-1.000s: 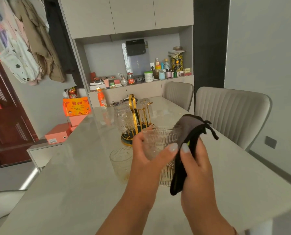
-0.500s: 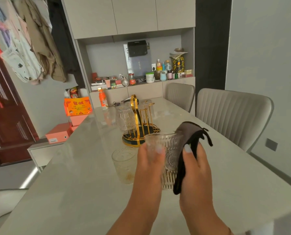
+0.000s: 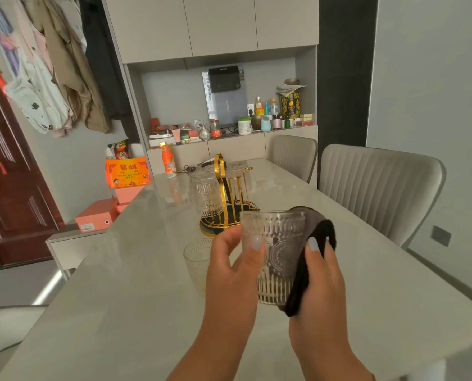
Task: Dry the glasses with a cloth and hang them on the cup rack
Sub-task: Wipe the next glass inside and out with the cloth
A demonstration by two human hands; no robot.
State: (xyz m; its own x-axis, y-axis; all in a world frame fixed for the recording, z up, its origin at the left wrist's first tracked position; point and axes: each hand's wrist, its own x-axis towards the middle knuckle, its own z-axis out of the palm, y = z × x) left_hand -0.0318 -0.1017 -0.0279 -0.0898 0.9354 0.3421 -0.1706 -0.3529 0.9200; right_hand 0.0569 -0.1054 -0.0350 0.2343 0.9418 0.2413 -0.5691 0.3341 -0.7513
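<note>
the left hand [image 3: 233, 264] grips the clear embossed glass tumbler [image 3: 276, 254] above the pale table [image 3: 119, 298] while the right hand [image 3: 321, 273] presses the dark cloth [image 3: 316, 243] on its side; best to turn the glass steadily, wiping rim to base.

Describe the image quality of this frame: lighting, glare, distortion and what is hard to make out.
Head view: soft, even daylight, no hard shadows; the table shows a pale sheen with faint reflections near the rack. Wide-angle bending curves the door and cabinet edges. The held glass is sharp, as are the cloth, left hand and right hand. Shelf labels are too small to read.
</note>
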